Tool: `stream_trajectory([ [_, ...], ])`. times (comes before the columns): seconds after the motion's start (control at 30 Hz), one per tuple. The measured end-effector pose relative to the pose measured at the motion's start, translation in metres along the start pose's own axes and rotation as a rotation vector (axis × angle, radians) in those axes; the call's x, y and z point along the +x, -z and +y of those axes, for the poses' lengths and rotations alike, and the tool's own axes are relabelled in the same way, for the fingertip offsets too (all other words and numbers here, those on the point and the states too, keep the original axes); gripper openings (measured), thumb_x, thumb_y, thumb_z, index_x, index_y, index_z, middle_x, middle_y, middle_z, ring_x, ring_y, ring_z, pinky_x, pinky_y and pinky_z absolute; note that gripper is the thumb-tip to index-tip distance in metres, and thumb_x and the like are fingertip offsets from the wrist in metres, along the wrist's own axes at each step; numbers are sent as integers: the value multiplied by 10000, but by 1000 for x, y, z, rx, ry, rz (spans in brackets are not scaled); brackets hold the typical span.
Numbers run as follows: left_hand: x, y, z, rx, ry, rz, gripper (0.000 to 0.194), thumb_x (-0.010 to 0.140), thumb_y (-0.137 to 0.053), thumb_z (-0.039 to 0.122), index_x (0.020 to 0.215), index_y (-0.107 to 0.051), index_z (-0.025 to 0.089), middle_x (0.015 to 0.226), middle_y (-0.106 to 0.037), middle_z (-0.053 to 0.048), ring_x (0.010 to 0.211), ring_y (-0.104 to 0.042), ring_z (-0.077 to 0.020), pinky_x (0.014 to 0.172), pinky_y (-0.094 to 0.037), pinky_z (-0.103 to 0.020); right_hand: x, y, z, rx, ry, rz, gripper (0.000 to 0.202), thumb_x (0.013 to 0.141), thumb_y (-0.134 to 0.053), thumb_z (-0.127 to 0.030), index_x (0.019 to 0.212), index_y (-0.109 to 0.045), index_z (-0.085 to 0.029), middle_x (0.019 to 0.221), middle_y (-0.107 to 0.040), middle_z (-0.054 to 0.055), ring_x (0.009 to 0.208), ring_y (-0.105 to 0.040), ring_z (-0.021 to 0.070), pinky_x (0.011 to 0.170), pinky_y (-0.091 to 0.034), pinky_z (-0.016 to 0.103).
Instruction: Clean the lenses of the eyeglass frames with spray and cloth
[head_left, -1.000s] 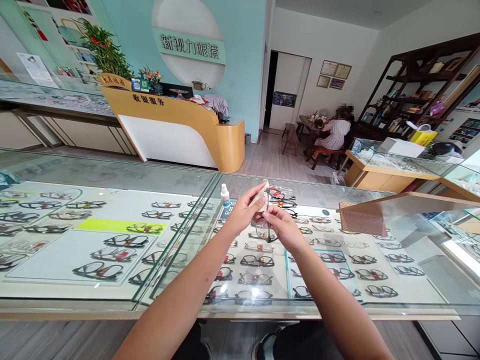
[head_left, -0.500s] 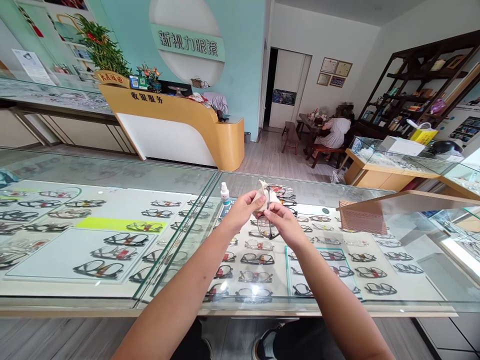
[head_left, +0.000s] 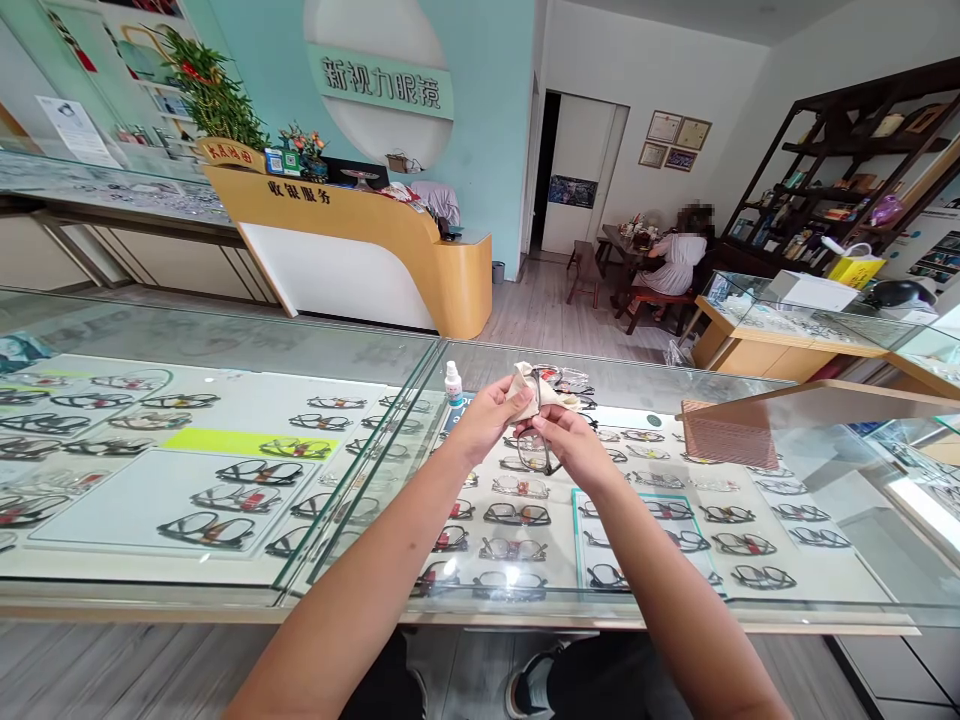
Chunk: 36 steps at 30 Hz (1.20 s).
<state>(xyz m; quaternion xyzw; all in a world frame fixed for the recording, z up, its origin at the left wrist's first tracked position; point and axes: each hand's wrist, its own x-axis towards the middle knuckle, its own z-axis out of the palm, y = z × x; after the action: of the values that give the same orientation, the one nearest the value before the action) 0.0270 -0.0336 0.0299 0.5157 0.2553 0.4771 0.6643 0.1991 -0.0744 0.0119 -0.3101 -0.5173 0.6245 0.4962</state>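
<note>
Above the glass display counter [head_left: 225, 350] I hold a pair of dark-framed glasses [head_left: 538, 450] between both hands. My left hand [head_left: 487, 418] pinches a pale cleaning cloth [head_left: 525, 386] against the upper lens of the glasses. My right hand [head_left: 574, 445] grips the frame from the right side. The lower lens hangs below my fingers. A small white spray bottle with a blue label [head_left: 453, 384] stands on the counter just left of my left hand.
Rows of glasses lie inside the case under the glass. Some packaged glasses [head_left: 568, 380] rest on the counter behind my hands, and a brown ridged tray [head_left: 726, 441] sits to the right. A person sits at a table [head_left: 673, 262] in the back room. A yellow reception desk [head_left: 360, 240] stands beyond.
The cloth in my left hand has shifted slightly over the lens, and both hands stay together at the same spot. The view has tilted a little.
</note>
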Motion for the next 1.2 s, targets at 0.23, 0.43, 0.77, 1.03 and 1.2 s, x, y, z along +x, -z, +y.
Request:
stream_trajectory([
  [0.23, -1, 6, 3, 63, -17, -121, 531, 787, -959, 577, 900, -655, 157, 704, -621, 16, 616, -543, -99, 585, -428, -229, -1, -1, -8, 79, -23, -23, 393, 842, -917, -570, 932, -764, -220, 956, -814, 57, 905, -750, 223, 830, -507, 342],
  [0.43, 1, 2, -7, 44, -22, 15, 634, 696, -981, 665, 881, -649, 159, 658, -603, 39, 497, -469, -71, 466, -356, -221, -2, -1, 1, -44, 5, -37, 407, 864, -894, -569, 1060, -835, -217, 979, -827, 57, 942, -728, 238, 902, -505, 370],
  [0.77, -2, 1, 2, -45, -31, -70, 554, 784, -965, 569, 1007, -694, 139, 778, -700, -20, 623, -612, -120, 581, -485, -251, -1, 8, -8, 40, -29, -40, 356, 882, -882, -540, 955, -802, -201, 950, -829, 69, 881, -734, 215, 933, -517, 368],
  [1.03, 2, -1, -14, 9, -88, 64, 631, 748, -927, 713, 878, -631, 170, 649, -629, 26, 469, -494, -83, 435, -369, -228, -3, 3, -2, -36, -40, -74, 406, 870, -887, -565, 1019, -824, -194, 982, -832, 84, 935, -739, 232, 915, -513, 367],
  [1.2, 4, 3, -8, -36, -58, 14, 616, 788, -899, 715, 867, -677, 146, 732, -690, -30, 611, -616, -129, 552, -490, -251, -1, 10, -3, -17, -52, -73, 379, 906, -858, -553, 1010, -837, -190, 972, -834, 84, 929, -739, 231, 934, -518, 370],
])
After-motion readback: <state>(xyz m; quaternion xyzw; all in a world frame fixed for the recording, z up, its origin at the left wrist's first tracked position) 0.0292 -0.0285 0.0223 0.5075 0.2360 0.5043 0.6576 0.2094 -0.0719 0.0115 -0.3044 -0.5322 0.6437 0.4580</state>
